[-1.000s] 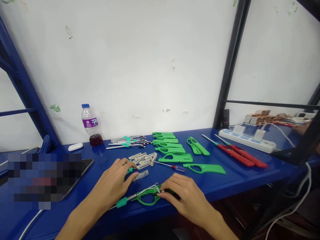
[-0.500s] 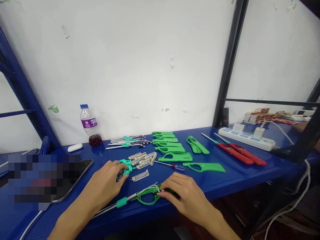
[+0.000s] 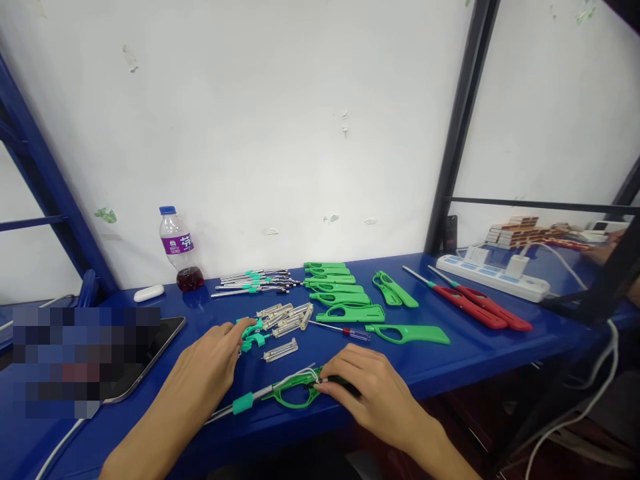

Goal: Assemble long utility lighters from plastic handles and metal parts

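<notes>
My left hand [image 3: 213, 353] reaches over small teal plastic parts [image 3: 255, 340], its fingertips at their left edge; what it grips, if anything, is hidden. My right hand [image 3: 365, 390] is closed on the handle end of an opened green lighter shell [image 3: 295, 400] near the table's front edge. A metal tube with a teal collar [image 3: 243, 403] and white wires joins that shell on the left. Between the hands and the wall lie clear plastic pieces [image 3: 281, 350], a screwdriver [image 3: 356, 333], several green shells [image 3: 350, 313] and several metal rods with teal collars [image 3: 253, 289].
A bottle [image 3: 181, 257] and white case [image 3: 149, 293] stand by the wall. At left lies a tablet [image 3: 150, 347], partly blurred. Two red lighters [image 3: 470, 307] and a white power strip [image 3: 493, 277] are at right, beside a dark post [image 3: 460, 133].
My left hand has shifted slightly, its thumb tucking out of sight and uncovering more of the teal parts. My right hand has barely moved.
</notes>
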